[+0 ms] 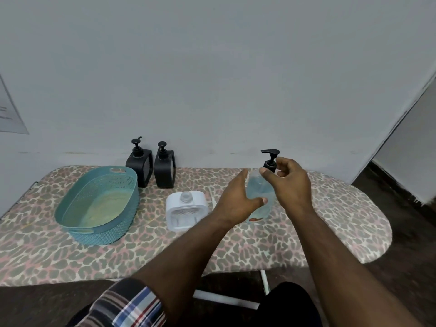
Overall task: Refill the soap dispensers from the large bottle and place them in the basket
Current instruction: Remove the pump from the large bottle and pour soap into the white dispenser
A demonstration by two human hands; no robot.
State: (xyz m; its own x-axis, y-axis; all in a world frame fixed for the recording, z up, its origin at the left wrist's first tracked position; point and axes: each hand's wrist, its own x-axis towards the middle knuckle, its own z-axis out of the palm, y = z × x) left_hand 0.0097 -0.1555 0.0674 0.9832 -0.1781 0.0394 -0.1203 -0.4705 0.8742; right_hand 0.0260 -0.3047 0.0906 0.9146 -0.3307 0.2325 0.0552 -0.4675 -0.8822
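A large clear bottle point(259, 192) of pale blue liquid stands upright on the leopard-print board point(330, 220). My left hand point(238, 199) wraps round its body. My right hand point(290, 180) pinches the collar of its black pump point(270, 159) at the neck. A white dispenser point(186, 211) with an open clear neck and no pump stands left of the bottle. Two black dispensers point(140, 166) point(164, 168) with pumps stand at the back by the wall. An empty teal basket point(99, 204) sits at the left.
The wall runs close behind the board. The board's rounded right end drops off to dark floor point(412, 232). A thin white tube point(212, 197) lies between the white dispenser and my left hand. A paper sheet point(9, 112) hangs on the wall at far left.
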